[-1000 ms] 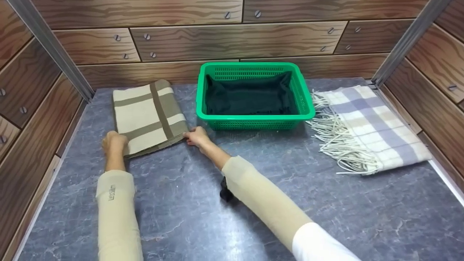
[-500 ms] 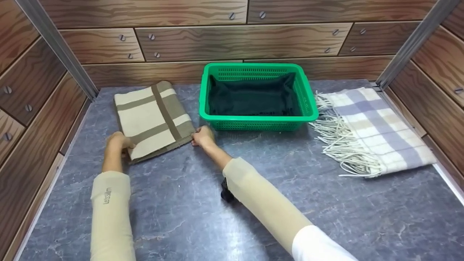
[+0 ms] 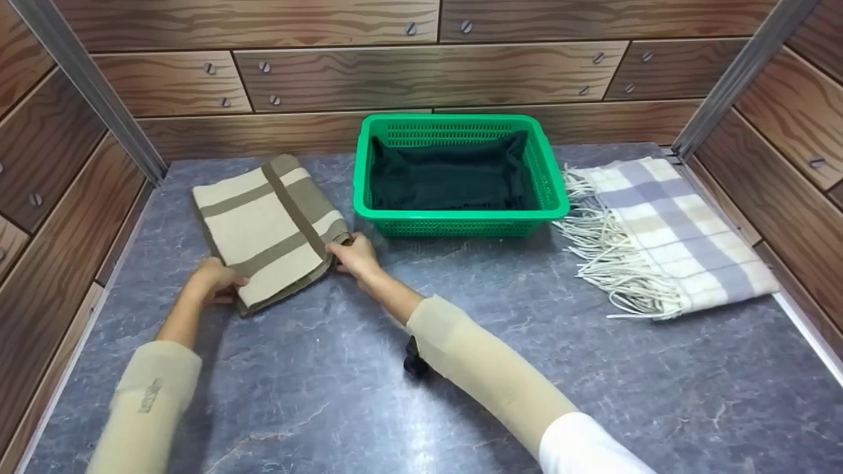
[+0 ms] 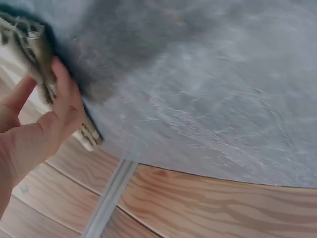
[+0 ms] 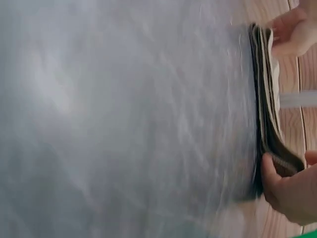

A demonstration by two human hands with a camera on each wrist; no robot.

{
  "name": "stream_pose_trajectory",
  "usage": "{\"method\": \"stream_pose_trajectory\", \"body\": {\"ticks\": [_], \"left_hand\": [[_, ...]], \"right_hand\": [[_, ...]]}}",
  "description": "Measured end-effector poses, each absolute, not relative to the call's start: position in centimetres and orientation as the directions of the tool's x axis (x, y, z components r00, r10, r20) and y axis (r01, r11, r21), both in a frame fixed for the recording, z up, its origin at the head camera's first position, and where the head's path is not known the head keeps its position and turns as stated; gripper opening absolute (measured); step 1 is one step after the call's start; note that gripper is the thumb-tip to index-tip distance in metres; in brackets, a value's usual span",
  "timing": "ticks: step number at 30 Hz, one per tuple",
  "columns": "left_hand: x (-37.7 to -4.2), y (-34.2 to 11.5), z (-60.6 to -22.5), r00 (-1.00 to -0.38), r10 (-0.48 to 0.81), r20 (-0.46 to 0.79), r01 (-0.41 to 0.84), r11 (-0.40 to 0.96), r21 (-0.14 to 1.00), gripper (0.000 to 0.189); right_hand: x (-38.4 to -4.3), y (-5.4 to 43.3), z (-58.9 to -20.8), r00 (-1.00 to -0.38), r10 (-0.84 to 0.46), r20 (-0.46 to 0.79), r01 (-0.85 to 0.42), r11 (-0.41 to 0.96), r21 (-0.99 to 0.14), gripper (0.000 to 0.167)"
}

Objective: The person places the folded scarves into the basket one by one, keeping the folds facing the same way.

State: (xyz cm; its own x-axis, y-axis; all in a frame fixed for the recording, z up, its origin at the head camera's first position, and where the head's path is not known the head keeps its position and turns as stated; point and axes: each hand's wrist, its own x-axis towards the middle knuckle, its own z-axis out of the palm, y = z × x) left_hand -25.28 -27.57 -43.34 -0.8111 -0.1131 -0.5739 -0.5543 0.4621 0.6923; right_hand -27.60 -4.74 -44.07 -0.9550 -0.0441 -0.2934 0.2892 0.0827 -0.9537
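Observation:
A folded beige and brown checked cloth (image 3: 260,227), perhaps a scarf, lies at the left of the tabletop. Its near left corner is pinched by my left hand (image 3: 212,280), the thumb on top. In the left wrist view that hand (image 4: 49,121) has thumb and fingers on either side of the layered edge. At the near right corner my right hand (image 3: 359,258) grips the cloth, and the corner bends upward there. Several stacked layers of the cloth (image 5: 267,94) show in the right wrist view, with the right hand (image 5: 292,193) holding their end.
A green plastic basket (image 3: 461,215) stands at the back centre, holding a dark cloth (image 3: 454,178). On the right lies a folded white and lavender plaid scarf (image 3: 685,230), its fringe toward the basket. Wood-patterned walls (image 3: 431,76) enclose the grey marbled tabletop (image 3: 316,395).
The checked cloth has shifted slightly toward me, its near edge lower in view. My right hand has bent its corner up. The left forearm has swung outward to the left.

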Motion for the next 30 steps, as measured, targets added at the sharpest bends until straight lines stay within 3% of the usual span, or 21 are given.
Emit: {"method": "stream_pose_trajectory", "body": {"ticks": [5,7,8,10,13,16,18,20,24,27,30], "left_hand": [[-23.9,-26.7,-43.7,-0.796,-0.112,-0.595,-0.596,0.315,0.739,0.065],[-23.4,-26.1,-43.7,-0.798,-0.118,-0.592,-0.599,0.267,0.755,0.059],[-23.1,-25.8,-43.7,-0.797,-0.121,-0.592,-0.602,0.248,0.76,0.056],[-22.6,-25.2,-43.6,-0.794,-0.125,-0.595,-0.607,0.206,0.768,0.051],[-22.0,-24.4,-43.5,-0.785,-0.125,-0.607,-0.62,0.155,0.769,0.054],[-21.6,-23.8,-43.6,-0.783,-0.125,-0.61,-0.621,0.107,0.776,0.06],[-21.4,-23.6,-43.5,-0.785,-0.116,-0.609,-0.619,0.091,0.78,0.055],[-21.3,-23.7,-43.5,-0.788,-0.101,-0.608,-0.615,0.081,0.784,0.043],[-21.6,-24.8,-43.3,-0.796,-0.055,-0.603,-0.604,0.155,0.782,0.026],[-22.0,-26.3,-43.1,-0.831,-0.051,-0.554,-0.533,0.361,0.766,0.029],[-22.9,-28.2,-42.5,-0.896,-0.124,-0.427,-0.383,0.701,0.601,0.048]], "right_hand": [[-35.5,-6.9,-58.4,-0.934,-0.114,-0.339,0.34,0.011,-0.94,0.036],[-38.0,-7.6,-63.1,-0.933,-0.144,-0.329,0.33,0.02,-0.944,0.039],[-38.0,-7.7,-63.4,-0.936,-0.147,-0.319,0.316,0.042,-0.948,0.042],[-36.0,-7.6,-60.5,-0.94,-0.14,-0.312,0.305,0.07,-0.95,0.051],[-29.2,-6.3,-50.3,-0.931,-0.14,-0.337,0.333,0.053,-0.941,0.068],[-25.4,-5.5,-44.8,-0.916,-0.149,-0.374,0.379,-0.007,-0.925,0.078],[-25.0,-5.5,-44.4,-0.912,-0.144,-0.385,0.393,-0.035,-0.919,0.081],[-26.0,-5.9,-46.4,-0.915,-0.125,-0.383,0.393,-0.067,-0.917,0.08],[-26.2,-6.0,-46.7,-0.915,-0.095,-0.392,0.401,-0.104,-0.91,0.066],[-26.2,-6.0,-46.8,-0.911,-0.095,-0.4,0.41,-0.127,-0.903,0.055],[-26.1,-5.9,-46.7,-0.907,-0.102,-0.409,0.42,-0.13,-0.898,0.051]]}}
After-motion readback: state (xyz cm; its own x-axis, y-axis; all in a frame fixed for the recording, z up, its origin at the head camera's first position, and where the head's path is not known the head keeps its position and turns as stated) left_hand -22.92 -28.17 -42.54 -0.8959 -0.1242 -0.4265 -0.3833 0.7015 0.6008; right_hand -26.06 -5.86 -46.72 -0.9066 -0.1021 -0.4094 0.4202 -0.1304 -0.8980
